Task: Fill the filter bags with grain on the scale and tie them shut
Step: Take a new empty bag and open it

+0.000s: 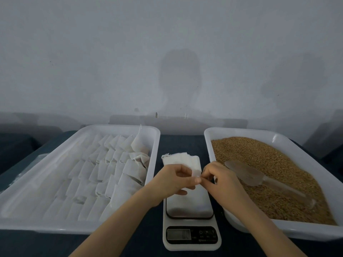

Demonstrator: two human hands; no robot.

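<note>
Above the white kitchen scale [191, 208] my left hand [174, 179] and my right hand [218, 178] meet fingertip to fingertip, both pinching a small white filter bag [196, 172]. Most of that bag is hidden by my fingers. Just beyond my hands, a stack of empty filter bags [181, 158] lies at the far end of the scale. To the right a white tray [241, 133] holds brown grain [269, 164], with a clear plastic scoop [246, 173] lying on the grain.
A white tray on the left [115, 127] holds several rows of white filter bags [104, 171]. Everything stands on a dark blue tabletop [178, 143] against a pale wall. The scale's display [179, 234] faces me at the near end.
</note>
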